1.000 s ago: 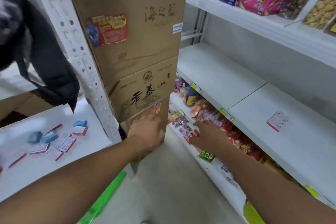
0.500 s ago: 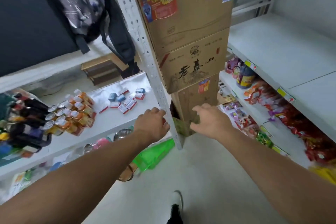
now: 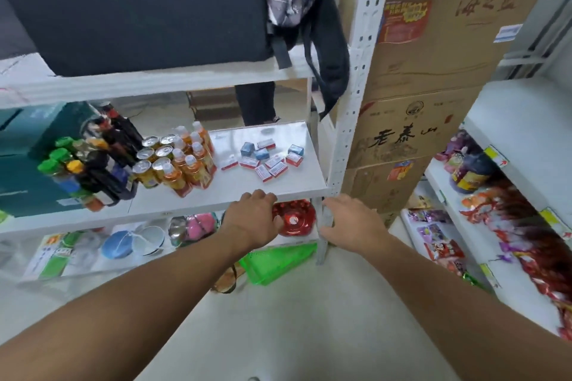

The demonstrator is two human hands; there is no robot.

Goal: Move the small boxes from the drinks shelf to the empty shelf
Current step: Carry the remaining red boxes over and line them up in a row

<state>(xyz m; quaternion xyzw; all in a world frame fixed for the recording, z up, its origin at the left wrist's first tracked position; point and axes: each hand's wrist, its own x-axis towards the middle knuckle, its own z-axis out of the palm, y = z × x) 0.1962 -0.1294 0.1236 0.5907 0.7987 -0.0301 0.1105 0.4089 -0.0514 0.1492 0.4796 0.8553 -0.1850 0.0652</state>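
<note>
Small red-and-white and blue cardboard boxes (image 3: 268, 158) all lie scattered on the white drinks shelf (image 3: 235, 192) just beyond my left hand (image 3: 252, 219) and right hand (image 3: 353, 219), both loose-fingered and empty, so nothing's moved yet.

On the large brown cardboard box (image 3: 448, 25) at the top of the stack we read the brushed characters 海之蓝. The smaller brown cardboard box (image 3: 405, 130) under it carries 老泰山. The other labels are too blurred for us.
</note>
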